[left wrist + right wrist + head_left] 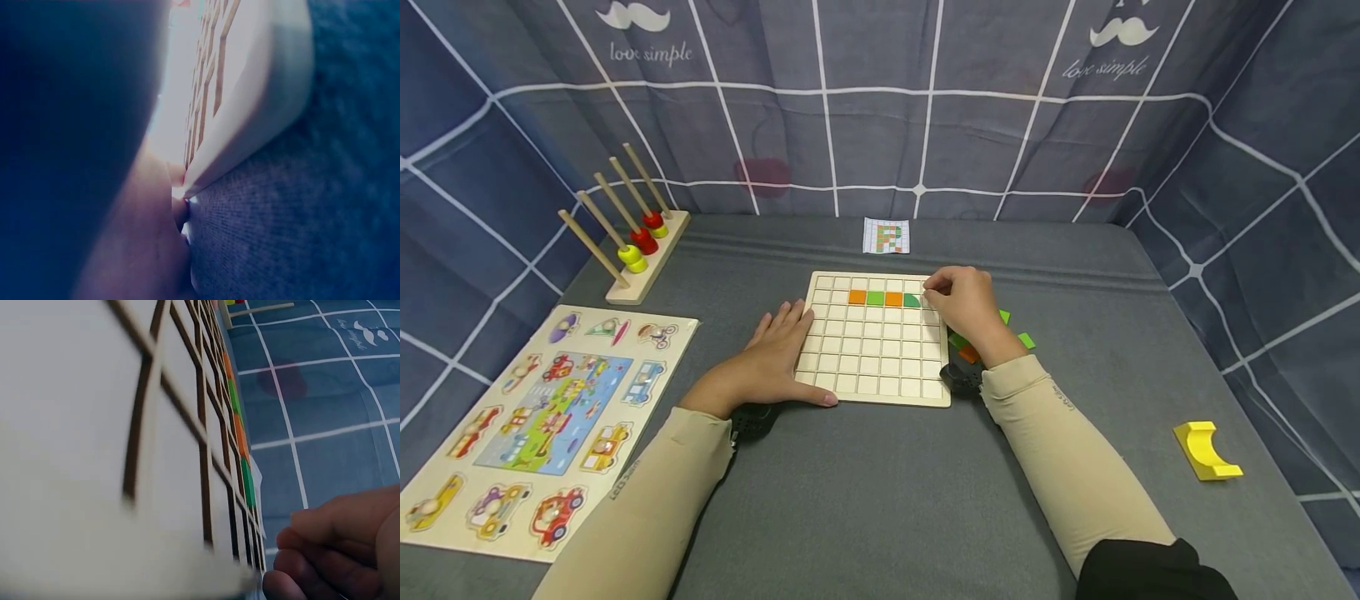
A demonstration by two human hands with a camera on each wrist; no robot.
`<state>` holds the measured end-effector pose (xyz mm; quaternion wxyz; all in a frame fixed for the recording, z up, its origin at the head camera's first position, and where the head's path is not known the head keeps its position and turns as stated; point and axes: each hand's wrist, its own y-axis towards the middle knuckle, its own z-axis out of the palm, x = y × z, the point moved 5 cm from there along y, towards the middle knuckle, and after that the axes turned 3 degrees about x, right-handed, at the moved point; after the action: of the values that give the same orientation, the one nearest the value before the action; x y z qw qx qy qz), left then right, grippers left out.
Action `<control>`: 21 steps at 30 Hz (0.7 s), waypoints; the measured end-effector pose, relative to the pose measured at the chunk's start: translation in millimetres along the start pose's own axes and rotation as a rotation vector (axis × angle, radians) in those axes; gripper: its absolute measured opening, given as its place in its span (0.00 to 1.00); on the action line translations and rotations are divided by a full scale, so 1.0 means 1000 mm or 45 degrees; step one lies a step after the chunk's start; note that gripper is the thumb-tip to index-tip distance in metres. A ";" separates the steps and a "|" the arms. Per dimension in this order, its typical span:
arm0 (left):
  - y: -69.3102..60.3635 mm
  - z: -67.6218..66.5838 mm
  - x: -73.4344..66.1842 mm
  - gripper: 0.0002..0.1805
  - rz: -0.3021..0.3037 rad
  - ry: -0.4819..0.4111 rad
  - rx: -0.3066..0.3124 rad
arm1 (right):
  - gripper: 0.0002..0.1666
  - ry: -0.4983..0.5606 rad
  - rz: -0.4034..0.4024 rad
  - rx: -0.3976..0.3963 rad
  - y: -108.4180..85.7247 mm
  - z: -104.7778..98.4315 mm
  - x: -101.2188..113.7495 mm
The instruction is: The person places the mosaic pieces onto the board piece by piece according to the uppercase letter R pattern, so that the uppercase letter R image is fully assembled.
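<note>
A pale wooden grid board (871,367) lies on the grey cloth. Along an upper row sit an orange square tile (857,297), a green square tile (876,298), another orange tile (893,299) and a dark green rounded tile (912,301). My left hand (775,358) rests with spread fingers against the board's left edge, thumb by the lower edge. Over the upper right corner is my right hand (966,304), its fingers loosely bent beside the rounded tile. In the right wrist view, no piece shows between the right hand's fingers (312,544).
Loose green tiles (1027,340) and orange ones lie partly hidden under the right wrist. Behind the board is a small pattern card (886,237). A vehicle puzzle (647,350) and a peg stand (632,292) occupy the left; a yellow curved block (1204,454) lies right.
</note>
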<state>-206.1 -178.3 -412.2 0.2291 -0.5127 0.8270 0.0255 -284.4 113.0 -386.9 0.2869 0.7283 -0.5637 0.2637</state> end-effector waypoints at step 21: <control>0.002 0.002 0.002 0.83 0.020 -0.008 -0.007 | 0.10 -0.138 0.059 -0.086 -0.028 -0.056 -0.056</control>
<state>-207.6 -178.7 -414.6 0.2299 -0.5069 0.8302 0.0311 -272.9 195.9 -391.2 0.2739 0.7182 -0.6038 0.2112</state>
